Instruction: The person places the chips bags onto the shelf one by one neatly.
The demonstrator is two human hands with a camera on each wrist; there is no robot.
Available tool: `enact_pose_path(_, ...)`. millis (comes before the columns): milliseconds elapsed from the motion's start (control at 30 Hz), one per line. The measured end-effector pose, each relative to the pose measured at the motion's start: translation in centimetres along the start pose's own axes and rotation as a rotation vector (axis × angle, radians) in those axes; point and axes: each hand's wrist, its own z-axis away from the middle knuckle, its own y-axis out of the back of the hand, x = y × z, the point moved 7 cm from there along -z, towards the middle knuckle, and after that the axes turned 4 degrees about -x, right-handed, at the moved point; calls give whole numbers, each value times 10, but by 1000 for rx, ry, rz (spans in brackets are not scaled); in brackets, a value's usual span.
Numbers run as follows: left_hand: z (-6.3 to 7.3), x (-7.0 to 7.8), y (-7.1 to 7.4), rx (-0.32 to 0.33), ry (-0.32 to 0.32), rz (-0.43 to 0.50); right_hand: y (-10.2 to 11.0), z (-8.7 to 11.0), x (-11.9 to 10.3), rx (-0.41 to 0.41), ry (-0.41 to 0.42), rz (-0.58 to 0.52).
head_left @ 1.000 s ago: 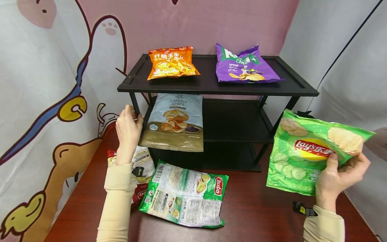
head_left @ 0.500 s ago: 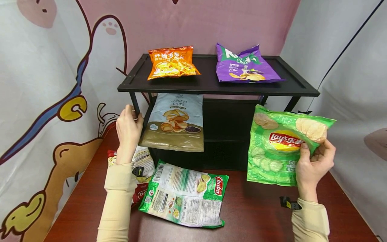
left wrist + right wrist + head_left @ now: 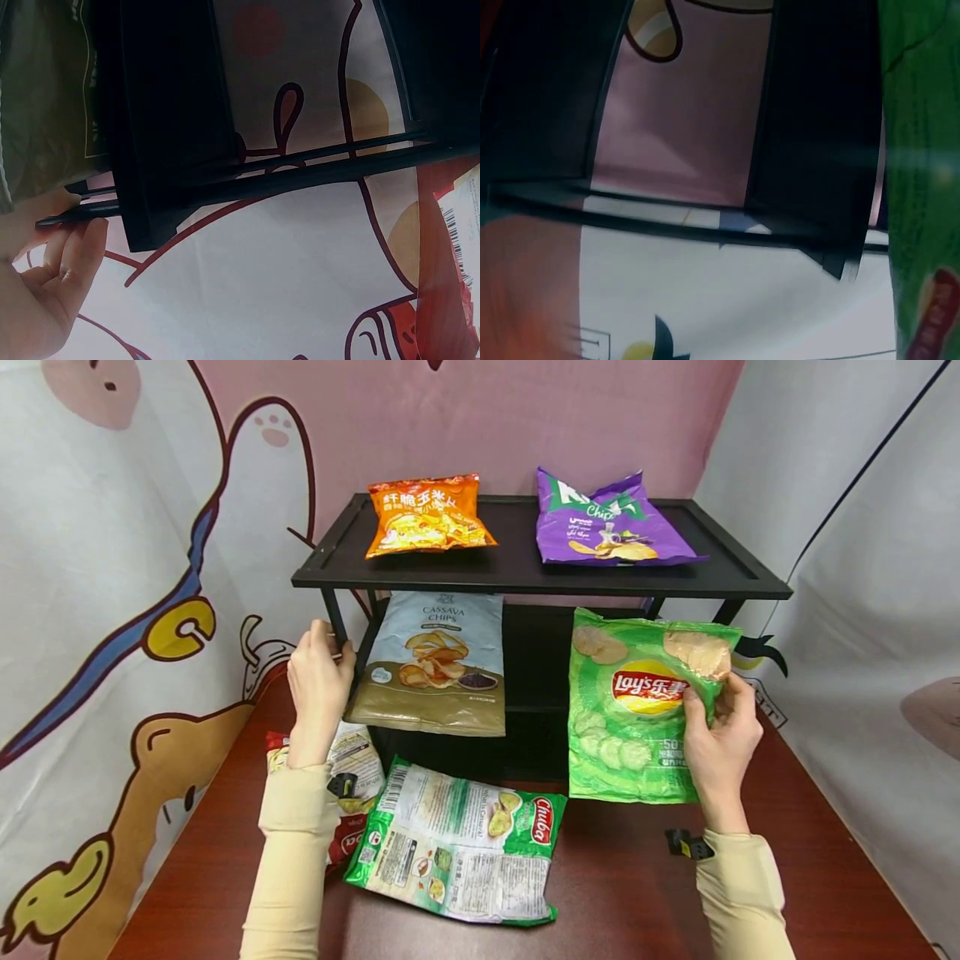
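My right hand [image 3: 722, 743] pinches the right edge of a green Lay's chip bag [image 3: 630, 718], thumb on its front. The bag hangs upright in front of the right half of a black shelf rack [image 3: 540, 578]; its back fills the right side of the right wrist view. On the left, my left hand [image 3: 321, 681] grips the rack's front left post [image 3: 82, 214], fingers and thumb on either side of it. Beside that hand, a blue and gold cassava chip bag [image 3: 442, 672] leans on the middle shelf.
An orange snack bag [image 3: 427, 518] and a purple chip bag [image 3: 607, 522] stand on the top shelf. A green and white Chuba bag [image 3: 457, 843] lies on the brown table [image 3: 637, 893], beside a red and white bag [image 3: 356, 760] partly behind the left forearm.
My right hand has carried the green Lay's chip bag leftward, from beside the rack to in front of its right half. My left hand has stayed on the post.
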Motion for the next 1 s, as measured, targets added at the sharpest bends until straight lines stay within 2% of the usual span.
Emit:
enact_pose_path(433,0,0,1,-3,6,2,-35,-19,-5,-213,-185,268)
enact_pose_path(633,0,1,-1,1,1,4,-53,-21,-5,-373,-224,308)
enact_pose_path(700,0,1,-1,-1,-1,5,-57,-20,-9,-429,-187,313)
enact_pose_path(767,0,1,-1,-3,-2,6,-60,-19,-15,-470,-113,337)
enact_pose_path(900,0,0,0,-4,2,8,-63,-13,-33,-557,99,386)
enact_pose_path(1000,0,0,0,-2,4,5,-64,-3,-47,-671,247,389)
